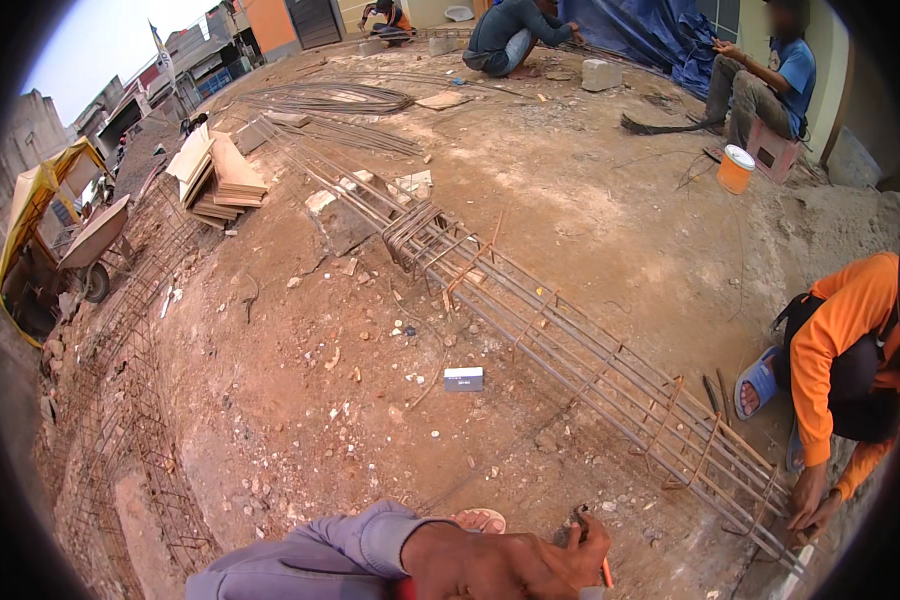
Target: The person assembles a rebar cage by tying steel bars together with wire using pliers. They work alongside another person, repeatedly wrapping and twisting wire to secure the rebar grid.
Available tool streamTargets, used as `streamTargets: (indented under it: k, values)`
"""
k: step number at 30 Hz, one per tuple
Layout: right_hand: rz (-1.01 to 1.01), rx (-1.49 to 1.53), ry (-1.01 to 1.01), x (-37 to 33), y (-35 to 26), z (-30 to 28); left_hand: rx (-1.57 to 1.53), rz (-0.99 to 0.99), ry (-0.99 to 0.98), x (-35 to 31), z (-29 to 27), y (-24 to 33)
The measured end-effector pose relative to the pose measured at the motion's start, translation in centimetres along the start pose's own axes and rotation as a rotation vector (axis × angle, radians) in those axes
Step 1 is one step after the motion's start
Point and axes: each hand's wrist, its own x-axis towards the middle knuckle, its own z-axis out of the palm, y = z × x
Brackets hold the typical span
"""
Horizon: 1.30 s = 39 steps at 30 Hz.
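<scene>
- Uneven brown earth (570, 230), strewn with pebbles and pale chips, covered the open yard.
- A long rebar cage (602, 375) lay diagonally across it; a co-worker in orange sleeves (816, 390) had both hands at its near end.
- The person's left hand (475, 568) and right hand (588, 552) were close together at the lower edge, apart from the cage; whether they touched or gripped could not be told.
- A small dark piece (577, 517) was at the right fingertips, an orange stick (607, 573) just beside that hand.
- A small box (463, 380) lay on the dirt ahead.
- Stacked boards (235, 172) and a wheelbarrow (95, 235) stood left, a blue tarp (625, 35) at the back.
</scene>
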Motion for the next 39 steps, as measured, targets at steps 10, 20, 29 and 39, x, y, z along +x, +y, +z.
streamTargets:
  k: [10, 20, 29, 39]
  values:
    - [-0.090, 0.030, -0.017, 0.9, 1.1, 0.4, -0.058, -0.168, -0.161, 2.1, -0.2, 0.4]
    - [0.064, -0.016, 0.034, -1.1, 2.9, -1.1, 1.414, -1.509, 0.102, -15.6, -9.4, 0.4]
    - [0.126, -0.030, 0.057, -0.9, 1.6, -1.5, 1.428, -1.569, 0.139, -30.4, -4.4, -2.4]
    - [0.173, 0.363, -0.131, 0.9, -1.9, 2.2, 0.911, -1.581, 0.415, -29.7, -7.2, -7.8]
